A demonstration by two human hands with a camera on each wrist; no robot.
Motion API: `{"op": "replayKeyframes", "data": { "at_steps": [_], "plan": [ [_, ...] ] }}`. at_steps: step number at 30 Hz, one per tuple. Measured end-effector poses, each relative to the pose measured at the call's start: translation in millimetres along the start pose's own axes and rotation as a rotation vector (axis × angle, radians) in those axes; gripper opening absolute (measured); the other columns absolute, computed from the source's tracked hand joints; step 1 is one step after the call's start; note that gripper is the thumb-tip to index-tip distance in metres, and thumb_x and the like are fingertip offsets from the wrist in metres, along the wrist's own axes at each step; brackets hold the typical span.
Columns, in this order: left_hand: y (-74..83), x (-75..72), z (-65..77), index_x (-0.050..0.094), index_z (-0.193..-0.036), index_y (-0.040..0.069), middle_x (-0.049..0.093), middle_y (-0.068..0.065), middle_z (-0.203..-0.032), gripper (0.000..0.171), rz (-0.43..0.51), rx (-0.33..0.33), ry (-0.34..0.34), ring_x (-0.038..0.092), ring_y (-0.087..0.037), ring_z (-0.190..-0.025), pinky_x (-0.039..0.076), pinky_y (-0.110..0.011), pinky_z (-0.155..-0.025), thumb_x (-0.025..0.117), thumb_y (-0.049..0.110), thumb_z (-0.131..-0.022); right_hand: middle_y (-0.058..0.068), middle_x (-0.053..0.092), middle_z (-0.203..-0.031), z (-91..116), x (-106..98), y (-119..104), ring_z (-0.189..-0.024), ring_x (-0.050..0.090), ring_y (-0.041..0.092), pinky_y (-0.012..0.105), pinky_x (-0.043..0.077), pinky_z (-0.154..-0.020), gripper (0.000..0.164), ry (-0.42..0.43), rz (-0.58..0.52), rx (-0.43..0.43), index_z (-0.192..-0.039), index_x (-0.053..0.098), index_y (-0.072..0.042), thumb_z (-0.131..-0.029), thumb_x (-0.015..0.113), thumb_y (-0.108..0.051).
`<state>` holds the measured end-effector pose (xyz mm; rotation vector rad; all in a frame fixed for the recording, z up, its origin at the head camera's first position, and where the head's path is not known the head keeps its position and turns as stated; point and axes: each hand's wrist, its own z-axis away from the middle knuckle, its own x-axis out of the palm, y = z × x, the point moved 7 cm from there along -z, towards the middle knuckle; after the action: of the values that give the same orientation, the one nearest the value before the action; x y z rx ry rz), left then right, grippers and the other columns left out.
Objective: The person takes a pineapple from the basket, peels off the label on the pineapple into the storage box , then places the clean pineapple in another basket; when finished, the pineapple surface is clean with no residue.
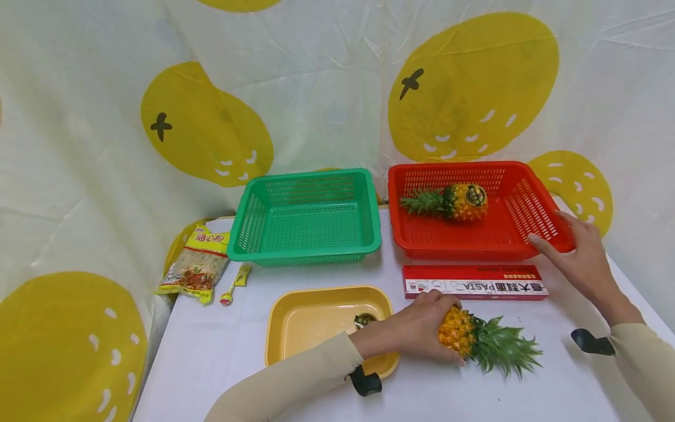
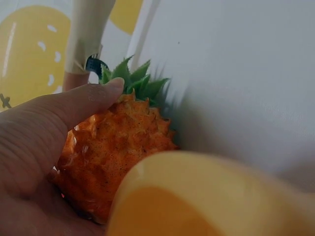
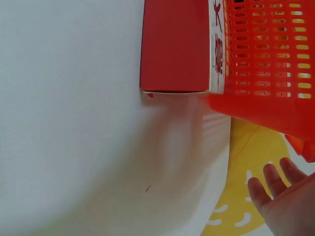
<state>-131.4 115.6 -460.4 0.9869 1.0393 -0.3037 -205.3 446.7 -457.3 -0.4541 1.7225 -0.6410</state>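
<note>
In the head view my left hand [image 1: 424,328] grips a small pineapple [image 1: 456,333] by its orange body, its green leaves pointing right over the white table. The left wrist view shows my thumb lying along the top of that pineapple [image 2: 118,152] near the leaves. At the right end of the red basket [image 1: 474,246], my right hand [image 1: 582,261] is spread with the thumb at the rim. Its fingers are extended in the right wrist view, close by the basket wall [image 3: 268,64]. A second pineapple [image 1: 468,202] lies inside the red basket.
A red pasta box [image 1: 474,282] lies before the red basket. Under my left forearm sits a yellow tray [image 1: 295,293] holding a dark-labelled item [image 1: 364,319]. A green basket [image 1: 306,256], a pasta bag [image 1: 195,264] and a lollipop [image 1: 227,298] are at the left.
</note>
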Motion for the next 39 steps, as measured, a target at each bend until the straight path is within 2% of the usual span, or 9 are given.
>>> {"op": "replayKeyframes", "data": {
  "at_steps": [1, 3, 4, 6, 8, 15, 21, 28, 39],
  "plan": [
    [0.3, 0.1, -0.2, 0.046, -0.15, 0.023, 0.048, 0.009, -0.129, 0.09, 0.003, 0.002, 0.0, 0.043, -0.004, -0.114, 0.033, -0.011, -0.09, 0.088, 0.059, -0.08, 0.035, 0.026, -0.158, -1, 0, 1, -0.141, 0.024, 0.058, 0.077, 0.049, -0.086, 0.095, -0.001, -0.002, 0.005, -0.168, 0.021, -0.006, -0.098, 0.072, -0.044],
    [1.1, 0.3, -0.7, 0.046, -0.15, 0.023, 0.048, 0.009, -0.128, 0.089, 0.006, 0.007, -0.001, 0.043, -0.004, -0.113, 0.033, -0.01, -0.088, 0.088, 0.058, -0.081, 0.035, 0.029, -0.156, -2, 0, 4, -0.137, 0.027, 0.056, 0.051, 0.061, -0.079, 0.092, 0.0, -0.017, 0.008, -0.168, 0.023, -0.007, -0.099, 0.071, -0.043],
    [1.6, 0.5, -1.0, 0.046, -0.149, 0.023, 0.048, 0.009, -0.127, 0.088, 0.009, 0.01, -0.004, 0.043, -0.004, -0.113, 0.033, -0.01, -0.088, 0.088, 0.058, -0.081, 0.035, 0.03, -0.156, -2, 0, 5, -0.135, 0.027, 0.055, 0.036, 0.06, -0.075, 0.091, 0.0, -0.028, 0.012, -0.168, 0.023, -0.007, -0.099, 0.071, -0.042],
    [2.6, 0.6, -1.8, 0.046, -0.149, 0.023, 0.048, 0.009, -0.127, 0.087, 0.01, 0.015, -0.008, 0.043, -0.004, -0.113, 0.033, -0.01, -0.087, 0.088, 0.057, -0.081, 0.034, 0.032, -0.156, -1, 1, 8, -0.132, 0.029, 0.053, 0.012, 0.046, -0.067, 0.09, -0.003, -0.06, 0.023, -0.169, 0.021, -0.01, -0.1, 0.07, -0.041],
    [3.6, 0.5, -2.4, 0.046, -0.148, 0.023, 0.048, 0.009, -0.126, 0.087, 0.003, 0.019, -0.011, 0.043, -0.004, -0.113, 0.033, -0.01, -0.087, 0.088, 0.058, -0.081, 0.033, 0.031, -0.159, 0, 2, 10, -0.131, 0.031, 0.053, 0.002, 0.035, -0.063, 0.09, -0.013, -0.103, 0.038, -0.17, 0.019, -0.013, -0.101, 0.07, -0.04],
    [3.6, -1.2, -3.1, 0.047, -0.146, 0.023, 0.048, 0.009, -0.124, 0.085, -0.003, 0.023, -0.009, 0.043, -0.004, -0.111, 0.033, -0.01, -0.085, 0.088, 0.059, -0.08, 0.029, 0.023, -0.166, 1, 9, 19, -0.132, 0.033, 0.048, 0.002, 0.041, -0.065, 0.087, -0.052, -0.222, 0.106, -0.171, 0.01, -0.036, -0.104, 0.066, -0.043],
    [1.6, -0.5, -3.4, 0.047, -0.143, 0.024, 0.047, 0.01, -0.121, 0.083, 0.015, 0.027, -0.009, 0.043, -0.004, -0.108, 0.034, -0.011, -0.082, 0.088, 0.059, -0.08, 0.024, 0.023, -0.168, 2, 12, 21, -0.132, 0.035, 0.037, 0.003, 0.044, -0.069, 0.086, -0.054, -0.254, 0.109, -0.17, 0.01, -0.04, -0.104, 0.066, -0.042],
    [0.5, -1.7, -4.5, 0.049, -0.141, 0.022, 0.048, 0.01, -0.115, 0.079, 0.046, 0.046, -0.004, 0.042, -0.002, -0.105, 0.035, -0.012, -0.081, 0.088, 0.056, -0.082, 0.023, 0.026, -0.166, 2, 13, 21, -0.124, 0.038, 0.017, 0.004, 0.045, -0.07, 0.085, -0.047, -0.263, 0.112, -0.169, 0.011, -0.041, -0.104, 0.066, -0.042],
    [-3.5, -6.8, -4.5, 0.052, -0.142, 0.022, 0.05, 0.011, -0.118, 0.078, 0.113, 0.028, -0.015, 0.044, 0.0, -0.106, 0.037, -0.012, -0.084, 0.088, 0.056, -0.082, 0.022, 0.026, -0.167, 2, 15, 18, -0.127, 0.038, 0.025, 0.005, 0.046, -0.071, 0.085, -0.048, -0.275, 0.118, -0.169, 0.012, -0.044, -0.104, 0.066, -0.043]
  ]
}}
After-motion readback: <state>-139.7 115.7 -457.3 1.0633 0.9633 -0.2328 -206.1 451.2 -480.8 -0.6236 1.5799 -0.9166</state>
